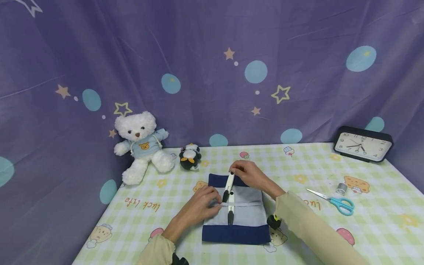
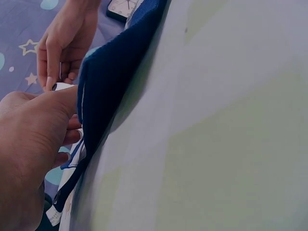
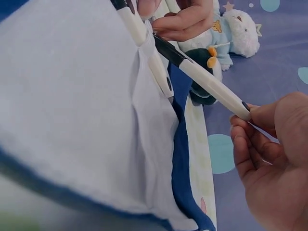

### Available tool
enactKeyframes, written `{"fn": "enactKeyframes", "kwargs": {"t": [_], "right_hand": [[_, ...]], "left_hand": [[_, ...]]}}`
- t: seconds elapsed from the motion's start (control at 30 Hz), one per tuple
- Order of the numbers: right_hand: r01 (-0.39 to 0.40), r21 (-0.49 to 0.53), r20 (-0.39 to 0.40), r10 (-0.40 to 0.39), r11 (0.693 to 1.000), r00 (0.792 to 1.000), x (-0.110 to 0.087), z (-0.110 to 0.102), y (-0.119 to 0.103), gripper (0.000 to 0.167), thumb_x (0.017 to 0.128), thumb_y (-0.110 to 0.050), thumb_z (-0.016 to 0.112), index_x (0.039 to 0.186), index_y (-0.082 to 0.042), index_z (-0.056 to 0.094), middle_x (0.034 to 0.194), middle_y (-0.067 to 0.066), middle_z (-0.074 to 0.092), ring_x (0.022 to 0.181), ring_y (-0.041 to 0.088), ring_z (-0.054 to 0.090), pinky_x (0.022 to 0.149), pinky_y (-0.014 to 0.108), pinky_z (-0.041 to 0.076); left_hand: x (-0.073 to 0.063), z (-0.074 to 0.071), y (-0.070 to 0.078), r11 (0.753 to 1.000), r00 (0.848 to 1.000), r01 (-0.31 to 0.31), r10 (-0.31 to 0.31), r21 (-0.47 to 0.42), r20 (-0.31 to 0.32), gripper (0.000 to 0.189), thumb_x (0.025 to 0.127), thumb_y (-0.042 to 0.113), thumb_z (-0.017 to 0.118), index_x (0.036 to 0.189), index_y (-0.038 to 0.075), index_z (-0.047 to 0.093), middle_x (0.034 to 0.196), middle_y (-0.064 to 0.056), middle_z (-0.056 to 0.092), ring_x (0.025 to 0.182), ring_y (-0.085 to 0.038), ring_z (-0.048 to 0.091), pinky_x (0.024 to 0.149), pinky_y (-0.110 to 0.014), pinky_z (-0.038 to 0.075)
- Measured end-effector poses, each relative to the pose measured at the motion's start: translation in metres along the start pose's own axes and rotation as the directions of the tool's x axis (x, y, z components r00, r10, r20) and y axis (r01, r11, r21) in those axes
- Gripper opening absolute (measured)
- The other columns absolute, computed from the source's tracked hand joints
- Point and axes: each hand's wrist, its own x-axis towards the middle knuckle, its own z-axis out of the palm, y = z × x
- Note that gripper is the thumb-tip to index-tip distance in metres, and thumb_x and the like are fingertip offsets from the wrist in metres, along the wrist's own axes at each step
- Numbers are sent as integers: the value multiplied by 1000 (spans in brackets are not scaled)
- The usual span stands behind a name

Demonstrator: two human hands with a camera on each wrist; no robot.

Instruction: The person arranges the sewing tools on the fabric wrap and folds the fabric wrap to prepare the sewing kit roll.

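White pen [image 3: 211, 86]: end between right fingers [image 3: 243, 151], dark tip [image 3: 168, 50] near left fingers [image 3: 187, 20].

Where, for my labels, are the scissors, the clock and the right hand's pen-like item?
Scissors [image 1: 335, 201], head view: blue handle, near the pivot.
Clock [image 1: 362, 145], head view: middle of the dial.
Held pen-like item [image 3: 207, 82], right wrist view: its white barrel.

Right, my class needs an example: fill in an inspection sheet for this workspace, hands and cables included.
Surface: checked cloth with printed pictures.
Job's things: open grey case with navy ends; lower pen under its strap; upper pen in hand.
Clutter: scissors, small silver cylinder, white bear, penguin toy, clock.
Hands: left hand pinches the strap; right hand holds the upper pen's far end.
Cables: nothing seen.
Surroundings: purple backdrop with stars and dots.
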Motion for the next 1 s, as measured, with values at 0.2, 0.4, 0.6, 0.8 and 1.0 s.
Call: {"fn": "enactKeyframes", "kwargs": {"t": [0.2,0.4,0.6,0.8,1.0], "right_hand": [[-7,-17,33,8,1000,999,8,1,0,18,107,-9,57,110,2,72,93,5,68,74,24,59,69,34,49],[-90,27,39,89,996,995,10,6,-1,12,106,-7,57,108,1,67,94,6,67,87,33,66,74,37,53],[-93,23,52,91,995,994,9,9,2,10,106,-4,57,103,-2,66,95,6,68,87,32,67,74,37,54],[-99,24,58,98,995,994,8,10,2,9,106,-6,58,105,-5,66,97,4,68,90,31,67,76,36,54],[-108,31,62,106,994,992,8,11,0,9,106,-8,58,106,-5,66,96,4,67,89,30,67,73,36,53]], "left_hand": [[0,0,-1,1000,1000,-5,5,5,-8,7,93,20,77,95,19,71,101,7,63,96,-14,56,87,-36,47],[0,1,-1,1000,1000,-8,8,-1,-17,7,92,19,77,95,18,71,100,7,63,95,-14,56,87,-36,47],[0,2,-1,1000,999,-17,17,-2,-27,7,91,18,77,95,18,71,99,7,63,94,-14,56,87,-35,47],[-1,1,-1,1000,1000,-7,7,2,-19,8,92,20,78,95,18,71,100,7,64,94,-14,57,87,-35,48],[-2,0,-1,1000,1000,10,-10,-17,-4,9,91,21,78,97,18,71,101,7,64,96,-14,57,87,-37,48]]}}
